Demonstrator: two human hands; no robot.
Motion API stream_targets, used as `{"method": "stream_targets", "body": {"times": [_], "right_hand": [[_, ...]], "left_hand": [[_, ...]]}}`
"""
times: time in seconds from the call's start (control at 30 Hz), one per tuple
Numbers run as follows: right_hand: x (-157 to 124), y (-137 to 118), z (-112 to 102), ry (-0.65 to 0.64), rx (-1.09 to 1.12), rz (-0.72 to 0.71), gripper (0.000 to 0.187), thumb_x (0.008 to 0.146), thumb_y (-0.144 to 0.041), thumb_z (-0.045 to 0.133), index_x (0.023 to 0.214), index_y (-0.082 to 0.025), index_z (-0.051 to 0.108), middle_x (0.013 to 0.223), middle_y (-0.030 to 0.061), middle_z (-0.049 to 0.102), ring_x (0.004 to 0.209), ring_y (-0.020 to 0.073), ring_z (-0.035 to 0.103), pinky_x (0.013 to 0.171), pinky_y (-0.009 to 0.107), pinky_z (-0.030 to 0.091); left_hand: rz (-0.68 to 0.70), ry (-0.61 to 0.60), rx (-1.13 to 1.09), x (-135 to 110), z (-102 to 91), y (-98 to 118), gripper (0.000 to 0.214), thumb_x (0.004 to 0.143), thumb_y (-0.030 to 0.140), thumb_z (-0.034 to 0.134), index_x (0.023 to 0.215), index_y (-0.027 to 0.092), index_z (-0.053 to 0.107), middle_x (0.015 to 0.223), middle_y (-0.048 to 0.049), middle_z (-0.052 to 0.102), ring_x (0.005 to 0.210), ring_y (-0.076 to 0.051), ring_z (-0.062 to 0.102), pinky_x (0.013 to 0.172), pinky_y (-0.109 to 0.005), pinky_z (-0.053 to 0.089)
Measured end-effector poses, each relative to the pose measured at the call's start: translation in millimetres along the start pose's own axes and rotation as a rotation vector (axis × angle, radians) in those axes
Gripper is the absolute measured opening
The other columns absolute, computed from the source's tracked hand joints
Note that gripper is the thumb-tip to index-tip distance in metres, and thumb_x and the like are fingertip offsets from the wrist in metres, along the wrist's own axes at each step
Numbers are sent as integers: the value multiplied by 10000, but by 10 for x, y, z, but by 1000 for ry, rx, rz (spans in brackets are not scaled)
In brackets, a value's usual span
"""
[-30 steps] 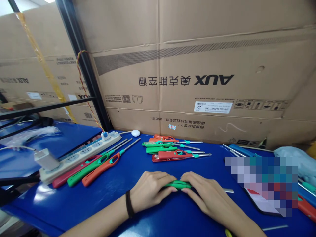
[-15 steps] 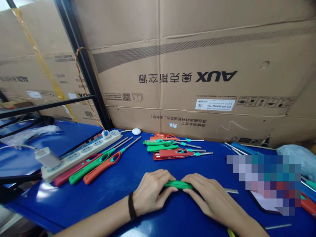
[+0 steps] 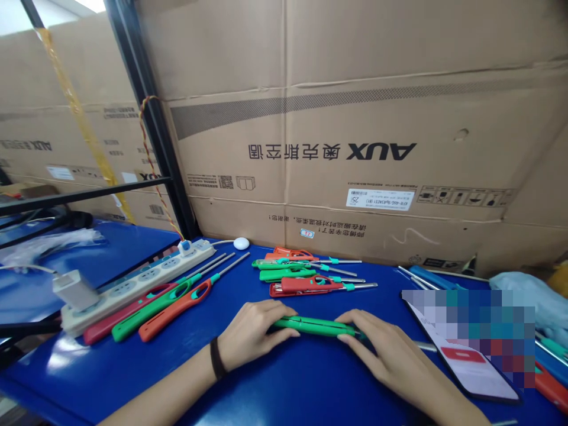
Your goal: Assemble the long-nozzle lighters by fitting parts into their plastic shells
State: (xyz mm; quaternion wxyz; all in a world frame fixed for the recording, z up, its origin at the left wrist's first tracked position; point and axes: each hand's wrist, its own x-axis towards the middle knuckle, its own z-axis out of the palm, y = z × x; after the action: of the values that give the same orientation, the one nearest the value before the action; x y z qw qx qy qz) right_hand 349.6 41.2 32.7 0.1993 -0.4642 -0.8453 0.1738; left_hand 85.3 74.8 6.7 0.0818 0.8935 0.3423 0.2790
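Note:
A green long-necked lighter (image 3: 316, 326) is held level above the blue table, with a dark seam running along its handle. My left hand (image 3: 260, 331) pinches the handle's left end between thumb and fingers. At the other end, my right hand (image 3: 382, 344) grips it near the trigger part, which the fingers mostly hide. A metal tube (image 3: 426, 346) shows beyond the right hand. Farther back lies a group of red, orange and green lighters, among them a red lighter (image 3: 310, 286) with an opened shell. Three whole lighters, including an orange lighter (image 3: 173, 310), lie to the left.
A white power strip (image 3: 146, 278) with a plugged-in charger (image 3: 75, 290) runs along the left. On the right lies a phone (image 3: 481, 373), its screen partly blurred out, near metal tubes and a bluish plastic bag (image 3: 521, 296). A large cardboard box (image 3: 310, 195) stands behind the table (image 3: 199, 378).
My hands have moved apart, the left one shifting left along the handle, so more of the green lighter shows. The whole view has shifted slightly.

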Motion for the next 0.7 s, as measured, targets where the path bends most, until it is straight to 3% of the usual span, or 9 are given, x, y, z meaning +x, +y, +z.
{"method": "stream_targets", "body": {"times": [0.17,0.37,0.47,0.7], "right_hand": [[13,16,59,-14,-118,6,55,922,-319,524,932,-265,523,838,-22,640,751,204,629,662,319,461],[67,-62,203,35,-68,-137,214,898,-280,594,1097,-272,516,1051,-1,657,925,196,641,773,308,487],[85,-122,264,34,-66,-200,175,914,-220,563,1080,-273,548,1035,-9,671,922,191,645,787,307,497],[82,-139,397,89,-76,-197,154,929,-178,515,1068,-224,561,988,30,693,869,208,670,758,335,537]], "left_hand": [[44,-20,-2,-8,-6,67,151,897,310,587,959,175,610,876,-43,675,779,-186,635,675,-247,480],[145,-17,8,-27,67,154,145,915,290,542,938,159,599,796,-47,652,698,-179,587,628,-254,441],[181,-15,25,-31,86,153,137,923,273,520,937,158,594,776,-45,644,685,-179,572,616,-257,428],[179,8,43,-57,130,152,137,920,285,516,919,154,557,790,-49,628,670,-170,560,586,-248,407]]}}
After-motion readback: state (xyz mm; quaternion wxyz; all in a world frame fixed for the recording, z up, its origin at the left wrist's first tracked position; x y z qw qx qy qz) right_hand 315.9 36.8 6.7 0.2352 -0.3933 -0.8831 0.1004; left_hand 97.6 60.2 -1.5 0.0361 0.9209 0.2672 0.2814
